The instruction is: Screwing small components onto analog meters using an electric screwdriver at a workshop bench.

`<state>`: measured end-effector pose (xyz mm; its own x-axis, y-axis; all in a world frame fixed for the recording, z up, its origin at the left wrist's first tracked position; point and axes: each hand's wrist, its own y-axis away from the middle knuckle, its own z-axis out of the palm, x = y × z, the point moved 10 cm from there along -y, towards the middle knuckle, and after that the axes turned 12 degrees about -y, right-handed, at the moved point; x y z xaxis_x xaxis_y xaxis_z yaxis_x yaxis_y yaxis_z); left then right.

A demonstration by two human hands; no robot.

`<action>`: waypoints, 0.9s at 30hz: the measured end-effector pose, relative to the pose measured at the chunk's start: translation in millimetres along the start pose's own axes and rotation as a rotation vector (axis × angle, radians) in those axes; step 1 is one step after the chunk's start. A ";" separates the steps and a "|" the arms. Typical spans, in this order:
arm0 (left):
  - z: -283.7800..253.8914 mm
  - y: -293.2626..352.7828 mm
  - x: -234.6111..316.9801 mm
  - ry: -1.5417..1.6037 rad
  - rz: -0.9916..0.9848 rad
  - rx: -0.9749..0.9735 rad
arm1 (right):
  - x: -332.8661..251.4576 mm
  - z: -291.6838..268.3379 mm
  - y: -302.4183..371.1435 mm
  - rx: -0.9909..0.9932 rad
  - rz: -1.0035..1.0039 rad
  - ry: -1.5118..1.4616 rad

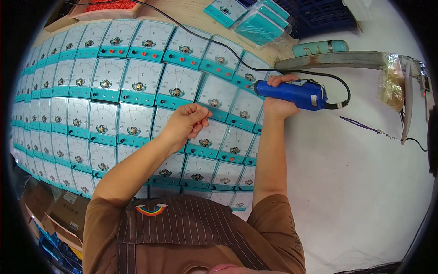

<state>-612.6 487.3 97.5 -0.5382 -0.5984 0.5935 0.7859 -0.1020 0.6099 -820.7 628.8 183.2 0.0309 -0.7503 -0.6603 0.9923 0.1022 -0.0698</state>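
Note:
My right hand [279, 108] is wrapped round a blue electric screwdriver [296, 95], held roughly level with its tip pointing left. A small red piece shows at that tip, above the meters. Over the middle of the rows is my left hand [189, 119], fingers curled and thumb pressed against them; whatever they pinch is too small or hidden to make out. Beneath both hands lie rows of teal-based panel meters [141, 75] with clear fronts. Some bases carry red and black terminal knobs, such as the red knob [182, 59] near the back.
A black cord [228, 51] runs from the screwdriver across the far meters. Behind stand a tray of red parts [109, 6], wrapped teal meters [260, 27], a dark blue crate [321, 18] and a teal bottle [320, 48]. A metal rail [333, 60] is at right, cardboard boxes [68, 212] lower left.

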 end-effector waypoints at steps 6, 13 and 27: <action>6.6 -3.4 0.6 0.003 0.003 -0.006 | 6.7 35.3 14.4 -0.230 -0.051 0.179; 9.2 -6.5 11.1 0.018 0.033 0.046 | -29.5 5.9 2.5 -0.019 0.054 -0.275; 18.7 -16.0 11.9 0.037 0.058 0.093 | -54.0 23.0 29.6 -0.171 -0.032 -0.114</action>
<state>-637.3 496.7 104.7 -0.4796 -0.6306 0.6102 0.7826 0.0072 0.6225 -790.2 657.3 234.0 0.0221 -0.8230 -0.5677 0.9586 0.1788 -0.2218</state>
